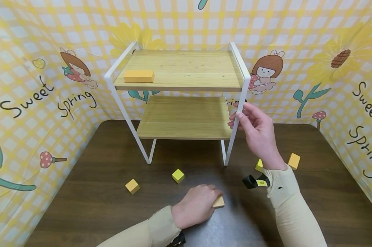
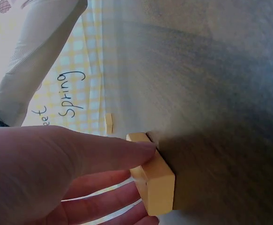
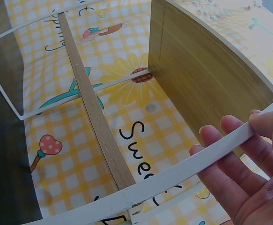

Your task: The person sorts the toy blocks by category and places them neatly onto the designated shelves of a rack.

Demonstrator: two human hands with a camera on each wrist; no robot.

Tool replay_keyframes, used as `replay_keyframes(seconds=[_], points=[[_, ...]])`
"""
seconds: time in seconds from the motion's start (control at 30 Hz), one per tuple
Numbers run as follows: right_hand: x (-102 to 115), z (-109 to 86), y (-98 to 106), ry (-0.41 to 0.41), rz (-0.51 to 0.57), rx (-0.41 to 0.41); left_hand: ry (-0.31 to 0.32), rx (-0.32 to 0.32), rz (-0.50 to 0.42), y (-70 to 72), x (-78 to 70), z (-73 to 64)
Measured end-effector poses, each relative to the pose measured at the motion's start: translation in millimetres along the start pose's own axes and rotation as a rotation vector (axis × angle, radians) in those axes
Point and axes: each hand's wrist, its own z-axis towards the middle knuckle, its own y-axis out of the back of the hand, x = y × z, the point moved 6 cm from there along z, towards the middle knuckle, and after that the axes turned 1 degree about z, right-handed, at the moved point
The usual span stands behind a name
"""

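Left hand [image 1: 195,206]: pinches a block [image 1: 219,202] on the surface [image 1: 90,206], in front of the rack [image 1: 125,113]
Right hand [image 1: 260,133]: pinches the rack's right front post [image 1: 231,142]
Long block [image 1: 139,76]: on the top shelf [image 1: 189,67], front left
Yellow cube [image 1: 178,176]: between left hand and rack

The left hand [image 1: 193,207] is held low, back upward, thumb [image 2: 110,152] and fingers [image 2: 101,201] bent in a pinch; the right hand [image 1: 260,133] is raised higher, its thumb [image 3: 267,123] placed opposite curved fingers [image 3: 232,180].
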Motion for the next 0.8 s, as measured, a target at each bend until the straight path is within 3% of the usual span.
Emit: replay_keyframes(seconds=[0.47, 0.8], points=[[-0.4, -0.9, 0.7, -0.005, -0.036, 0.012, -0.025, -0.001, 0.028, 1.4, 2.6, -1.5], [-1.1, -0.7, 0.5, -0.014, -0.045, 0.013, -0.016, -0.017, 0.014, 13.1, 14.6, -4.9]])
